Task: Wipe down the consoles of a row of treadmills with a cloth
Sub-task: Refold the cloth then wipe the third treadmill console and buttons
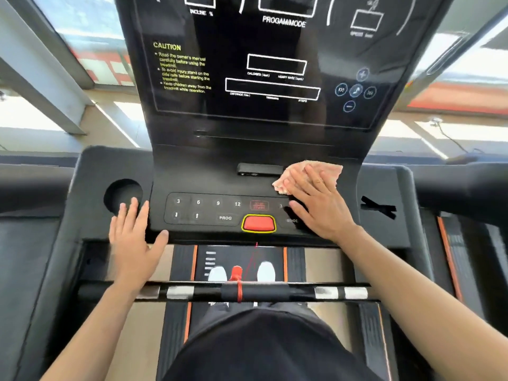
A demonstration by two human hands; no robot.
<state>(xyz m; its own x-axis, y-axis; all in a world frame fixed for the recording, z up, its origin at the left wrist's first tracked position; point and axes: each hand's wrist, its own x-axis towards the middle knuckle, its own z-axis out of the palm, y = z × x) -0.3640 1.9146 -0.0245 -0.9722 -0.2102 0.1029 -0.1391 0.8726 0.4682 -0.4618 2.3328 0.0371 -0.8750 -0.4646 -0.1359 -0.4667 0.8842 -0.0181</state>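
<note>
Cloth lies pressed under the flat, spread right hand; left hand, spread, rests beside the cup well.

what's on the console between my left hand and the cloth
In the head view, the keypad strip: number keys 3, 6, 9, 12, the PROG key and the red stop button lie between the left hand and the cloth.
</note>
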